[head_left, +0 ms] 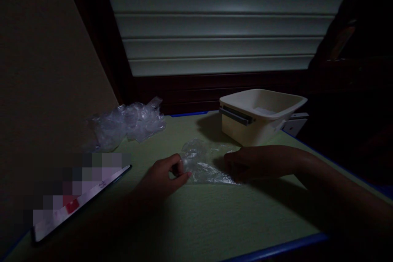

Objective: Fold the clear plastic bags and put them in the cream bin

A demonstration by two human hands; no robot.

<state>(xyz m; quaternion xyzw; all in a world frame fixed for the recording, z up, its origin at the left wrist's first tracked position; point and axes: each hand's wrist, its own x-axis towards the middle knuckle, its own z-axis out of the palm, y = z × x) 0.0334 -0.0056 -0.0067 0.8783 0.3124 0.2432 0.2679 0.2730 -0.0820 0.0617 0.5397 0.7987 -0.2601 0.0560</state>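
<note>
Directly between left hand point(163, 177) and right hand point(252, 162) lies clear plastic point(204, 168).

Clear plastic point(204, 168), creased and glinting!
It's spread low over the green table point(202, 213), thin and see-through, the near edge running almost straight, the far left side puffing up in crumpled folds.

Holding the left hand point(162, 176) palm inward, curling its index finger point(175, 159) above an outstretched thumb point(183, 179). Facing it across the grip with the right hand point(250, 163), pointing fingers inward and down, closure looking too dark to judge. Bending at the right wrist point(296, 159) just behind that grip, slanting the right forearm point(340, 188) outward.
</note>
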